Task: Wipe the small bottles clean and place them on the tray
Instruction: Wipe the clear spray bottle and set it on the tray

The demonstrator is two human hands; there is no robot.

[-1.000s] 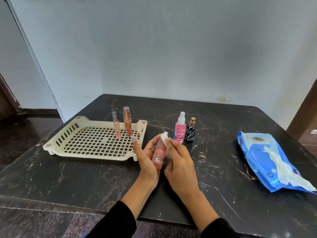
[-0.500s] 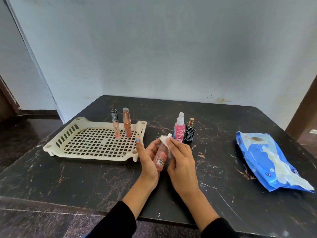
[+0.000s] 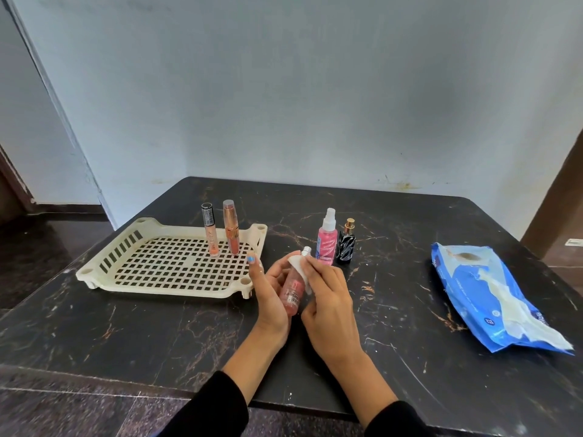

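Both hands work above the desk (image 3: pixel 157 335): the left hand (image 3: pixel 271 294) curls round a tilted pink bottle (image 3: pixel 294 290) while the right hand (image 3: pixel 328 294) pinches a white wipe (image 3: pixel 298 266) against its neck. Turning the bottle under the wipe would likely clean every side before it joins two tubes standing in the cream tray (image 3: pixel 104 257).

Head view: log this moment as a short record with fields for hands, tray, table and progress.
left hand: left hand holds the peach bottle, tilted
right hand: right hand presses a white wipe on the bottle's top
tray: cream tray holds two upright tubes
table: pink spray bottle and black bottle stand upright, off the tray
right side: blue wipes pack
progress: two placed, one being wiped, two waiting
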